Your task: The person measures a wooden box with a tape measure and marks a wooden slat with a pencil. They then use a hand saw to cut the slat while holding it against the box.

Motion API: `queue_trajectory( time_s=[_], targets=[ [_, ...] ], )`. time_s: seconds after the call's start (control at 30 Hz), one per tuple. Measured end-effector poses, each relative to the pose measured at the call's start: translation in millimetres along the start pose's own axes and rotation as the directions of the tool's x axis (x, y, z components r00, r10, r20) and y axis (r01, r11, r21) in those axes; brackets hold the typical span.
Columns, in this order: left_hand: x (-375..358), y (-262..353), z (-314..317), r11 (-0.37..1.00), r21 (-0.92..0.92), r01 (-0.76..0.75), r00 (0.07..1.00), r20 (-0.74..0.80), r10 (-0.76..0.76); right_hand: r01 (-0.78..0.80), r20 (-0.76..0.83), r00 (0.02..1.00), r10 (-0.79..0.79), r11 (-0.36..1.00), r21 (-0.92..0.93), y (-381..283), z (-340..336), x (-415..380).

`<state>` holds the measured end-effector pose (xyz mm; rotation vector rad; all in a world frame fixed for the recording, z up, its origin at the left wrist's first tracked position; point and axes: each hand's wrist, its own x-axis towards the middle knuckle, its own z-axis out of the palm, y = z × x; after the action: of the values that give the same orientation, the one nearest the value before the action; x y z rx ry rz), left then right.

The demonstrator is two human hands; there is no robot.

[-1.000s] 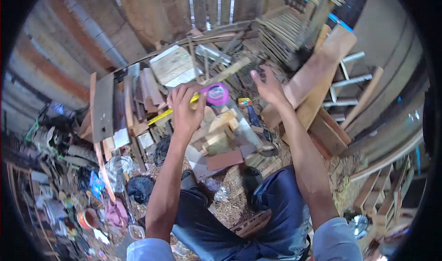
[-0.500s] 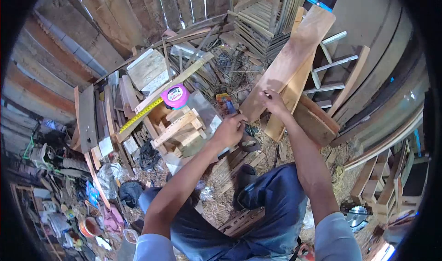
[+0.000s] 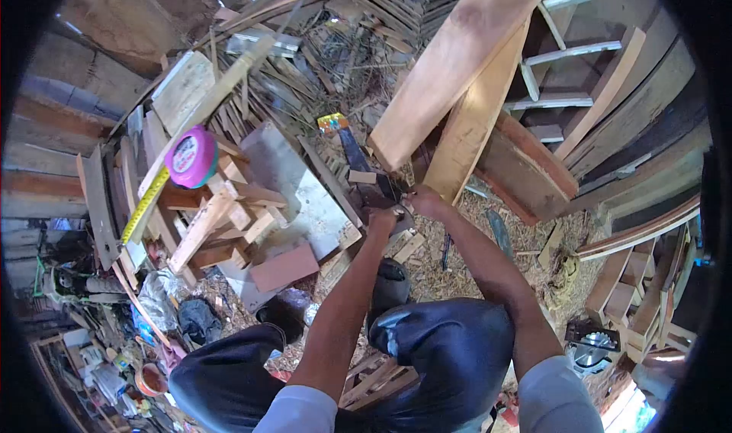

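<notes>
My left hand (image 3: 382, 220) and my right hand (image 3: 427, 202) are close together, fingers closed, low in front of the boards. Between the fingertips is something small and dark that I cannot make out. Just above them is the lower end of a long smooth wooden plank (image 3: 450, 74), leaning away from me. A second wooden board (image 3: 474, 120) stands beside it, its lower end right by my right hand. A handsaw (image 3: 353, 151) with a yellow and orange end lies beyond my left hand.
Left, a pink tape measure (image 3: 191, 157) with its yellow blade (image 3: 145, 206) out rests on a wooden strip, near a small wooden frame (image 3: 229, 215) on a grey panel (image 3: 293, 181). A reddish block (image 3: 284, 267) lies nearer. A circular saw (image 3: 593, 350) sits right, over shavings.
Both hands have come lower and closer together; my right hand has left the plank's face. The view has tilted down and shifted, and my left leg has swung outward.
</notes>
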<state>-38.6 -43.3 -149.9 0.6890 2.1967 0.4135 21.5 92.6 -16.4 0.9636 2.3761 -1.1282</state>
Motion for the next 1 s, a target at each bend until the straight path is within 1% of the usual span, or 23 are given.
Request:
queue_trajectory(
  time_s=[0.07,0.13,0.2,0.23,0.27,0.3,0.33,0.37,0.4,0.47,0.53,0.57,0.6,0.63,0.7,0.73,0.77,0.8,0.83,0.87,0.93,0.97,1.0],
  targets=[
    [21,-22,39,0.995,0.098,0.019,0.999,0.033,-0.022,0.003,0.111,0.994,0.0,1.0,-0.019,15,19,9],
    [8,-3,40,0.957,0.282,0.066,0.983,-0.184,-0.014,0.005,0.143,0.99,-0.005,1.0,0.005,15,24,3],
    [0,13,36,0.951,0.13,0.28,0.883,-0.423,-0.202,0.018,0.183,0.983,-0.011,0.999,-0.036,11,29,-2],
    [0,20,27,0.904,-0.122,0.41,0.763,-0.497,-0.413,0.03,0.199,0.98,-0.013,0.996,-0.082,9,30,0],
    [-6,24,18,0.848,-0.354,0.394,0.763,-0.388,-0.517,0.038,0.213,0.977,-0.01,0.991,-0.126,9,30,-1],
    [-16,31,5,0.729,-0.561,0.392,0.746,-0.269,-0.609,-0.012,0.172,0.984,0.034,0.992,-0.125,7,22,-5],
    [-45,42,-31,0.599,-0.727,0.335,0.854,-0.035,-0.519,-0.062,0.136,0.988,0.078,0.991,-0.119,1,13,-14],
    [-63,48,-52,0.424,-0.849,0.317,0.921,0.169,-0.35,-0.111,0.098,0.988,0.121,0.988,-0.109,-3,6,-21],
    [-46,32,-31,0.166,-0.932,0.321,0.924,0.27,-0.269,-0.011,0.053,0.998,0.013,0.999,-0.038,6,0,-28],
    [-2,-24,32,0.602,-0.792,0.104,0.994,0.054,-0.1,-0.014,0.021,1.0,0.009,0.965,0.26,50,3,-27],
    [-3,-10,15,0.695,-0.567,0.443,0.889,0.381,-0.255,-0.244,0.066,0.965,0.253,0.779,0.578,45,-11,-50],
    [-9,-5,14,0.9,-0.379,0.214,0.947,0.308,-0.096,-0.182,-0.021,0.98,0.197,0.936,0.3,50,-16,-56],
    [-17,-8,17,0.988,-0.146,-0.044,0.958,0.274,0.083,-0.122,-0.079,0.99,0.12,0.993,-0.01,58,-18,-62],
    [-25,-12,19,0.949,0.103,-0.296,0.924,0.281,0.258,-0.059,-0.103,0.994,0.027,0.945,-0.321,63,-16,-66],
    [-37,-4,16,0.965,0.076,-0.251,0.953,0.194,0.233,-0.336,-0.097,0.941,0.323,0.925,-0.177,60,-11,-74],
    [-67,29,-6,0.974,-0.225,0.026,0.992,0.127,0.003,-0.373,-0.096,0.928,0.36,0.888,-0.271,59,-9,-80],
    [-84,51,-20,0.814,-0.512,0.272,0.962,0.133,-0.238,-0.404,-0.1,0.913,0.396,0.839,-0.365,56,-7,-85],
    [-75,41,-3,0.787,-0.566,0.246,0.968,0.105,-0.227,-0.459,-0.158,0.888,0.432,0.806,-0.374,40,-9,-95],
    [-81,48,-8,0.757,-0.616,0.217,0.973,0.077,-0.217,-0.479,-0.153,0.877,0.456,0.797,-0.369,38,-7,-94],
    [-89,50,-13,0.801,-0.571,0.177,0.983,0.06,-0.175,-0.496,-0.143,0.866,0.479,0.788,-0.364,37,-5,-93],
    [-86,42,-10,0.914,-0.406,-0.012,0.999,-0.046,-0.008,-0.5,-0.148,0.863,0.482,0.778,-0.381,41,1,-86],
    [-59,11,26,0.951,-0.268,-0.156,0.985,-0.117,0.129,-0.488,-0.164,0.871,0.464,0.775,-0.401,49,7,-78],
    [-55,8,28,0.947,-0.275,-0.164,0.984,-0.111,0.138,-0.477,-0.178,0.877,0.446,0.772,-0.419,53,11,-74]
  ],
)
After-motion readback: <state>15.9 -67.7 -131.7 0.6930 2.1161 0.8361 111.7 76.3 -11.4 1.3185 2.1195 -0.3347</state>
